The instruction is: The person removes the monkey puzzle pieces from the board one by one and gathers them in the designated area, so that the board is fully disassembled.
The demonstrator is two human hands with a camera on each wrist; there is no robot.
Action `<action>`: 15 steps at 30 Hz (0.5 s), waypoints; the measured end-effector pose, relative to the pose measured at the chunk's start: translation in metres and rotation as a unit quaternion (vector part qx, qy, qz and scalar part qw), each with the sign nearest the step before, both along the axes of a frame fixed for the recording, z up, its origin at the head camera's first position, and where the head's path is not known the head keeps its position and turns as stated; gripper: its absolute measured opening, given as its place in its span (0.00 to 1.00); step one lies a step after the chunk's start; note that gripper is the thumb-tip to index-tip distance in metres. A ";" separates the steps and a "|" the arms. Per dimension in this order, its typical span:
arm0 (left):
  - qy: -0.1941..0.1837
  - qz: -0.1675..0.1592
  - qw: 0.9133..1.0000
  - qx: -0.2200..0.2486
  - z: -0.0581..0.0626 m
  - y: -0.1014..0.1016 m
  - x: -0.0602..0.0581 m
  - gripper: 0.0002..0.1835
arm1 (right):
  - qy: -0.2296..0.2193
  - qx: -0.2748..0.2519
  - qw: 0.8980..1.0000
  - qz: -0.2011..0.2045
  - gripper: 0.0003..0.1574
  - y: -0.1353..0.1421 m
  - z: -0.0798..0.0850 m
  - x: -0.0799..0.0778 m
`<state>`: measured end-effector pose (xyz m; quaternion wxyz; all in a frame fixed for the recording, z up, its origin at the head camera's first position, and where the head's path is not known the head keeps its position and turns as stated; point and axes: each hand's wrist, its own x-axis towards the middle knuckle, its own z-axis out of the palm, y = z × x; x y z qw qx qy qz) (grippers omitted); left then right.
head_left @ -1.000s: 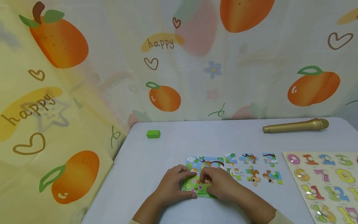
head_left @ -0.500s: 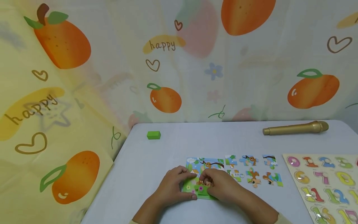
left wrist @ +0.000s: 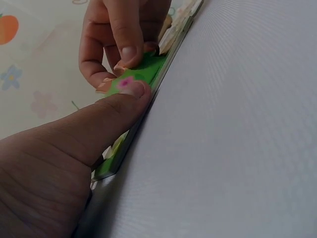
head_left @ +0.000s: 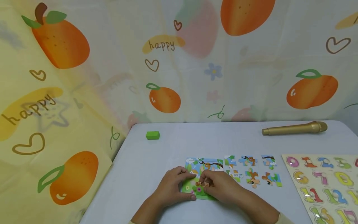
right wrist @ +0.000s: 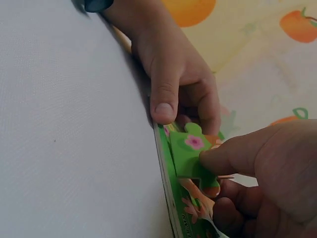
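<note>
A jigsaw puzzle board (head_left: 191, 162) with a deer scene lies on the white table. My left hand (head_left: 171, 186) rests at its left side, the thumb along the front edge and a finger reaching over the picture. My right hand (head_left: 223, 186) pinches a green jigsaw piece (right wrist: 188, 157) with a pink flower between thumb and fingers. That piece is tilted over the front part of the board, with orange-brown at its far edge. In the left wrist view, the left thumb (left wrist: 121, 101) overlaps the piece's near end; whether it touches the piece or only the board cannot be told.
Several loose jigsaw pieces (head_left: 249, 161) lie in two rows right of the board. Farther right is a number peg board (head_left: 305, 168). A gold microphone (head_left: 293, 128) lies at the back right, a green block (head_left: 153, 135) at the back left. A fruit-print cloth (head_left: 195, 77) hangs behind the table.
Both hands stay almost in place. The green jigsaw piece's tilt has shifted slightly in the right fingers. The head view has moved a little.
</note>
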<state>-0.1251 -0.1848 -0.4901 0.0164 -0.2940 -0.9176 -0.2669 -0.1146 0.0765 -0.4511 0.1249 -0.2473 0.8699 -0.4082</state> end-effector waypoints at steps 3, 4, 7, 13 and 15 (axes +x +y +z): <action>-0.003 0.002 1.000 -0.003 0.000 0.000 0.000 0.38 | -0.009 -0.015 1.000 0.002 0.11 0.001 0.002 0.000; 0.000 0.003 1.000 -0.003 0.000 0.000 0.000 0.38 | -0.015 -0.022 1.000 0.003 0.11 0.002 0.004 -0.001; 0.006 0.000 1.000 -0.002 0.000 0.000 0.000 0.37 | -0.033 -0.042 0.999 0.002 0.08 0.007 0.009 -0.002; 0.014 -0.006 1.000 0.008 0.000 0.000 0.000 0.37 | -0.047 -0.058 0.997 -0.013 0.06 0.025 0.012 -0.005; 0.014 -0.007 1.000 0.009 0.000 0.000 0.000 0.37 | -0.041 -0.060 0.997 -0.020 0.06 0.032 0.013 -0.005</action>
